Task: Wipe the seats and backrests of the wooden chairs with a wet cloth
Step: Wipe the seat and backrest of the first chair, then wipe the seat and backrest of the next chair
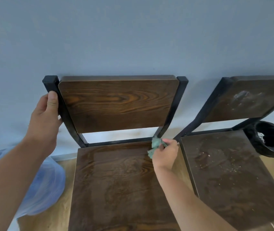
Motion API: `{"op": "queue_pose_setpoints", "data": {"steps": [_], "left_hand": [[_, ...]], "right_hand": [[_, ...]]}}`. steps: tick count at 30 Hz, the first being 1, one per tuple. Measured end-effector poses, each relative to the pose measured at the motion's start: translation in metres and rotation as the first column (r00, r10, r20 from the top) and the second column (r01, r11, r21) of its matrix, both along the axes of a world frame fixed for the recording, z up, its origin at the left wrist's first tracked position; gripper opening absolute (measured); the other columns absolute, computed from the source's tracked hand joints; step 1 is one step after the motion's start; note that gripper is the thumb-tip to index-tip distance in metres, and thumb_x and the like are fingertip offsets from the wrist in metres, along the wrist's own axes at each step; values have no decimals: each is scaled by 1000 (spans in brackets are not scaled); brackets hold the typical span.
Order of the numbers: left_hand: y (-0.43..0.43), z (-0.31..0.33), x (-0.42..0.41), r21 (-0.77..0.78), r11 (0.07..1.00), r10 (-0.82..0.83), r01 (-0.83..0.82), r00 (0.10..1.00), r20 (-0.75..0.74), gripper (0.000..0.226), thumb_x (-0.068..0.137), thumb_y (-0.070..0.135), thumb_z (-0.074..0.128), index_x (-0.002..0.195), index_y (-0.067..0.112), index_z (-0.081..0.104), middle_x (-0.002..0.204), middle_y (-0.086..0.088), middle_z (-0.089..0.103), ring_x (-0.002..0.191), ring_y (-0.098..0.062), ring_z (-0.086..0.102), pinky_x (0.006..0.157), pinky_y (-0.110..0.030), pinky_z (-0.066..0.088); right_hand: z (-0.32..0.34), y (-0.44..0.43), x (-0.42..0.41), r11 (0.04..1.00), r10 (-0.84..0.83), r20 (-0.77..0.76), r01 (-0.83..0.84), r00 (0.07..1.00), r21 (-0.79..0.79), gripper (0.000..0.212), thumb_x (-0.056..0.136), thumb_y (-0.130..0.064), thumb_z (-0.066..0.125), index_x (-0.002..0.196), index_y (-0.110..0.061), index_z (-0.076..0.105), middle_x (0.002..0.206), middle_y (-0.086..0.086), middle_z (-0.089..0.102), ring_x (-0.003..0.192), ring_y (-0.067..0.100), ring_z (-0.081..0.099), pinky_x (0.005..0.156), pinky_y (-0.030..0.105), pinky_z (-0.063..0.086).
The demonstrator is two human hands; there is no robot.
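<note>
seat (116, 177) corner: cloth (156, 145) in right hand (166, 154)

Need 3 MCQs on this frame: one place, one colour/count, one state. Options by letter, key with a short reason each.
1. Where is the cloth working?
A. rear right corner of the near chair's seat
B. top of its backrest
C. on the floor

2. What colour is the cloth?
A. red
B. green
C. white

3. How does the second chair's seat look?
A. covered by a cushion
B. wet and shiny
C. dusty, with crumbs

Key:
1 A: the right hand presses it where the seat meets the right frame post.
2 B: it shows teal-green against the dark wood.
3 C: pale specks and a dull film cover it. The left hand grips the left frame post.
</note>
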State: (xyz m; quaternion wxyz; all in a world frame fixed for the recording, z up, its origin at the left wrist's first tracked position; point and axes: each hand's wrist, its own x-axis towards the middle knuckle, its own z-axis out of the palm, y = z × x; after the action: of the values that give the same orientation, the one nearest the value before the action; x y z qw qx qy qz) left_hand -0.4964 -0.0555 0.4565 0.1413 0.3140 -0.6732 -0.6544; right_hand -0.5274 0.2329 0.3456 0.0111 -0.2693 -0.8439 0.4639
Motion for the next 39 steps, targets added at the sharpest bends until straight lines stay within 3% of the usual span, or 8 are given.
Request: {"op": "queue_pose_setpoints", "data": {"steps": [6, 9, 12, 17, 20, 29, 33, 39], "left_hand": [[46, 18, 29, -154, 987, 111, -45, 885, 452, 79, 91, 39, 74, 159, 16, 42, 144, -18, 59, 124, -45, 65, 113, -60, 49], [100, 30, 31, -76, 997, 61, -34, 917, 395, 51, 94, 17, 70, 143, 12, 54, 101, -8, 64, 95, -34, 68, 101, -55, 57], [155, 25, 29, 62, 979, -201, 192, 888, 415, 13, 103, 11, 63, 110, 19, 71, 104, -8, 72, 83, -25, 72, 82, -41, 60], [251, -7, 20, 205, 911, -412, 358, 778, 473, 19, 108, 13, 59, 113, 17, 76, 110, -10, 78, 93, -34, 78, 87, -44, 62], [315, -30, 4, 252, 894, -448, 370, 730, 516, 21, 109, 12, 57, 122, 13, 73, 115, -15, 77, 101, -37, 78, 85, -40, 62], [419, -131, -15, 234, 917, -385, 322, 571, 725, 45, 111, 47, 40, 123, 9, 61, 124, -16, 68, 115, -37, 71, 108, -52, 56], [437, -140, -15, 290, 929, -370, 231, 630, 683, 34, 116, 35, 35, 100, 20, 61, 115, -9, 69, 105, -30, 68, 105, -52, 56], [432, -156, -35, 311, 945, -296, 103, 678, 673, 36, 115, 33, 37, 110, 21, 71, 98, -2, 75, 88, -24, 72, 94, -47, 63]], "right_hand": [[44, 30, -3, 985, 48, -17, -50, 999, -163, 24, 101, -13, 60, 124, -20, 58, 124, 4, 64, 118, 21, 64, 93, 27, 56], [59, 45, -13, 973, 89, -96, -107, 991, -202, 19, 99, -16, 65, 114, -26, 63, 114, -3, 67, 109, 18, 67, 93, 30, 61], [59, 67, -14, 954, 121, -94, -142, 988, -263, 18, 98, -17, 68, 115, -22, 69, 110, -5, 68, 102, 14, 68, 89, 30, 62], [32, 156, -4, 943, 129, -33, -133, 991, -304, 27, 89, -18, 79, 114, -22, 72, 105, -8, 70, 95, 7, 68, 78, 21, 61], [25, 241, -15, 968, 120, 67, -102, 990, -227, 28, 85, -18, 82, 110, -22, 71, 99, -7, 70, 88, 6, 68, 68, 12, 53], [-28, 447, -82, 914, 132, 104, -162, 986, 372, 30, 97, -6, 63, 125, -13, 70, 120, 11, 71, 110, 29, 66, 93, 26, 47], [-85, 421, -66, 858, 155, 73, -171, 985, 485, 48, 101, 0, 51, 147, -12, 52, 154, 9, 50, 147, 26, 40, 121, 40, 34], [-104, 290, -20, 772, 557, -95, -472, 825, 426, 53, 92, 3, 55, 143, -11, 54, 151, 4, 52, 149, 20, 38, 127, 32, 20]]}}
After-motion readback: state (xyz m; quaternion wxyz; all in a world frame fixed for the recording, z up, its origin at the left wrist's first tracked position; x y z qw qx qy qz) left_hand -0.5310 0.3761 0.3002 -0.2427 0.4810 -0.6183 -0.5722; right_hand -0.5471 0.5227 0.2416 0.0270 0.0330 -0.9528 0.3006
